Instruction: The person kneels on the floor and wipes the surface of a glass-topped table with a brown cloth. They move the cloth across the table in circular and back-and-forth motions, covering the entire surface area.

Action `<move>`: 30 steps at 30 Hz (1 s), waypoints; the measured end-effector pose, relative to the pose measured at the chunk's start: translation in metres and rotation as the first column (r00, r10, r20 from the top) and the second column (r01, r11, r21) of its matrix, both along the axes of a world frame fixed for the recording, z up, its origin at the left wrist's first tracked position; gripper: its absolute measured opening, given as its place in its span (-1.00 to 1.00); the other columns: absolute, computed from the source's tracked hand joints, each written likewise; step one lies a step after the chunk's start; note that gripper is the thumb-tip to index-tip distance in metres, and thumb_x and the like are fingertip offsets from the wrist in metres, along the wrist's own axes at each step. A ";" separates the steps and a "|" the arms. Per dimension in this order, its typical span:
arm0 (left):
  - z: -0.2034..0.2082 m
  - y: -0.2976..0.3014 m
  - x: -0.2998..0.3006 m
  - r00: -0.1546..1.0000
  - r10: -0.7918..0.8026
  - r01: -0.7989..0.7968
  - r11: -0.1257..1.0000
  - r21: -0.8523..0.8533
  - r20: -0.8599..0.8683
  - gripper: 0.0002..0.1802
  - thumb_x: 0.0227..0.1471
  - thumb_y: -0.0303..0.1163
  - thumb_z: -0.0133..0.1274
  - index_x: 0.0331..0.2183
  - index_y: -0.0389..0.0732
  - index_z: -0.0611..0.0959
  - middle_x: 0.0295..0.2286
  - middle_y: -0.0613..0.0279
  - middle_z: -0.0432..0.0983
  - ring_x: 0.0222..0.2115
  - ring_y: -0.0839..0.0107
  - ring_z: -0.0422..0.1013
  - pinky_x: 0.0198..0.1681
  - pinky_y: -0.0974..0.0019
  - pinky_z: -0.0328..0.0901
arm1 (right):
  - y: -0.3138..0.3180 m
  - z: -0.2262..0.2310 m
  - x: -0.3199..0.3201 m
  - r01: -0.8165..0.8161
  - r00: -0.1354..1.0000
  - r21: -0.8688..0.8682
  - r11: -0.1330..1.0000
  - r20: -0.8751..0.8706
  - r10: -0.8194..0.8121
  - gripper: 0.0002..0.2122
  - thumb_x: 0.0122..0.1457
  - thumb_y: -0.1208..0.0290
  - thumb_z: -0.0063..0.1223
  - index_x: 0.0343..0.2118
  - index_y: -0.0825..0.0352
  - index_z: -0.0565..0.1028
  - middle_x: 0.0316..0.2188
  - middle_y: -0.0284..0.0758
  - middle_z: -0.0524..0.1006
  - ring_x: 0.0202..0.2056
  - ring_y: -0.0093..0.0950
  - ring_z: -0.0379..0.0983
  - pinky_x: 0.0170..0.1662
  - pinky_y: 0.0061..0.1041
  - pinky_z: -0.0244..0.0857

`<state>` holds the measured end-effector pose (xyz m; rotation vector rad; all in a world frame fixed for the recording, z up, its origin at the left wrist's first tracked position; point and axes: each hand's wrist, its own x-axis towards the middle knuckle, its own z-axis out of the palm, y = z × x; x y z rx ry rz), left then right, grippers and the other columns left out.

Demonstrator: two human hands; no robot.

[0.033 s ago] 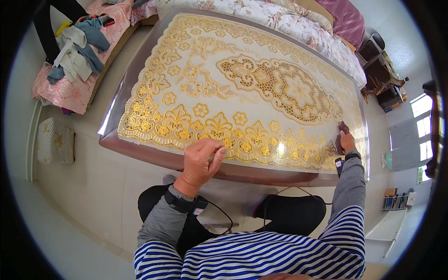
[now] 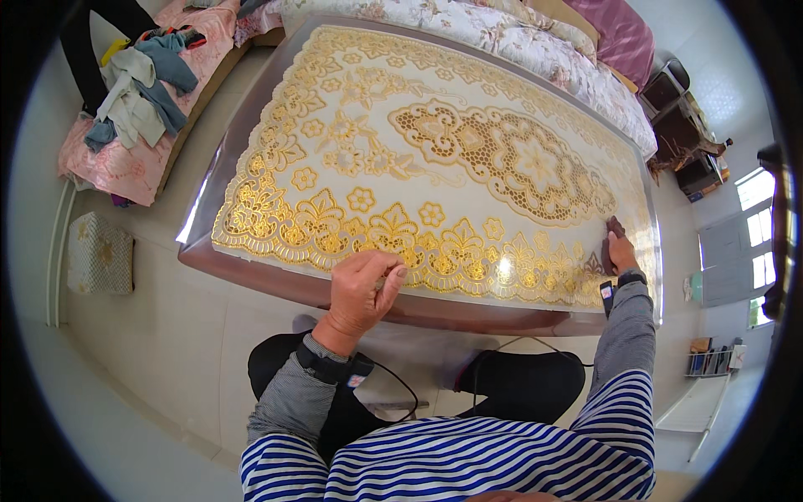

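Observation:
A gold-and-white lace-patterned tablecloth [image 2: 360,234] lies flat under a glossy clear sheet on a brown table [image 2: 251,276]. My left hand [image 2: 364,289] is closed in a loose fist, thumb out, over the table's near edge; no object shows in it. Far to the right, my right hand [image 2: 621,253] presses a dark brown cloth [image 2: 616,226] onto the tabletop near the right end of the lace pattern. Part of the cloth is hidden under the fingers. Both wrists wear black straps with small devices and cables.
A bed with floral bedding [image 2: 502,46] stands along the table's far side. At the left, clothes [image 2: 138,92] lie on a pink-covered bench [image 2: 113,171], with a patterned stool [image 2: 100,253] below it. A dark chair [image 2: 667,88] and a small rack [image 2: 711,360] stand to the right.

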<state>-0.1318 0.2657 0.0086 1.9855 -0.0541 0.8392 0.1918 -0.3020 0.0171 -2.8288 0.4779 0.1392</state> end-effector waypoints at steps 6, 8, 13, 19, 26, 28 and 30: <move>-0.001 0.001 -0.006 0.996 -0.056 0.058 0.998 -0.022 0.071 -0.93 0.05 -0.49 0.28 -0.40 -0.20 0.67 -0.48 0.16 0.61 -0.49 0.17 0.54 -0.43 0.20 0.40 | 0.136 0.008 0.027 -0.384 0.920 -0.157 0.910 0.015 0.391 -0.54 0.33 0.08 -0.15 0.13 0.25 0.53 0.00 0.21 0.55 0.07 0.16 0.46 0.16 -0.04 0.32; 0.002 0.000 -0.011 0.994 -0.091 0.094 0.994 -0.062 0.056 -0.92 0.04 -0.49 0.28 -0.40 -0.19 0.67 -0.48 0.16 0.62 -0.49 0.18 0.54 -0.44 0.20 0.40 | 0.197 0.010 0.028 -0.515 0.843 -0.125 0.848 0.105 0.528 -0.50 0.31 0.06 -0.12 0.08 0.36 0.55 -0.02 0.16 0.57 0.06 0.14 0.47 0.16 -0.06 0.32; 0.014 0.011 -0.025 0.982 -0.136 0.137 0.991 0.000 0.129 -0.88 -0.03 -0.49 0.32 -0.42 -0.16 0.66 -0.55 0.21 0.54 -0.54 0.19 0.49 -0.47 0.21 0.38 | 0.380 0.017 0.022 -0.721 0.684 -0.104 0.685 0.050 0.728 -0.51 0.23 0.14 -0.12 -0.01 0.45 0.59 -0.03 0.19 0.57 0.07 0.10 0.49 0.19 -0.09 0.32; 0.025 0.036 -0.042 0.968 -0.022 0.059 0.988 -0.143 0.249 -0.91 0.00 -0.52 0.27 -0.41 -0.23 0.65 -0.53 0.17 0.54 -0.55 0.17 0.48 -0.47 0.21 0.37 | 0.593 0.025 -0.047 -0.888 0.453 -0.084 0.452 0.001 0.891 -0.50 0.24 0.09 -0.10 -0.08 0.50 0.60 -0.11 0.15 0.62 -0.05 0.05 0.58 0.09 -0.10 0.42; 0.028 0.055 -0.053 0.946 0.095 -0.030 0.978 -0.209 0.311 -0.96 0.08 -0.53 0.15 -0.39 -0.30 0.66 -0.51 0.14 0.57 -0.54 0.17 0.49 -0.43 0.23 0.38 | 0.742 0.018 -0.180 -0.993 -0.014 -0.115 0.012 0.219 0.976 -0.50 0.22 0.12 0.09 0.08 0.41 0.41 -0.32 -0.02 0.67 -0.25 0.01 0.63 -0.13 -0.07 0.47; 0.028 0.055 -0.052 0.949 0.113 -0.048 0.974 -0.220 0.294 -0.92 0.13 -0.50 0.12 -0.40 -0.30 0.65 -0.52 0.15 0.57 -0.55 0.19 0.49 -0.42 0.24 0.39 | 0.745 0.019 -0.181 -0.982 -0.073 -0.184 -0.030 0.232 0.970 -0.57 0.23 0.11 0.11 0.02 0.35 0.47 -0.31 -0.08 0.68 -0.25 -0.07 0.64 -0.16 -0.10 0.48; 0.026 0.052 -0.051 0.959 0.112 -0.045 0.967 -0.251 0.260 -0.91 0.14 -0.50 0.11 -0.40 -0.29 0.65 -0.52 0.15 0.57 -0.55 0.19 0.49 -0.41 0.23 0.39 | 0.740 0.021 -0.169 -0.983 -0.075 -0.179 -0.040 0.195 0.978 -0.62 0.23 0.12 0.11 -0.04 0.32 0.51 -0.32 -0.11 0.68 -0.26 -0.11 0.65 -0.17 -0.12 0.48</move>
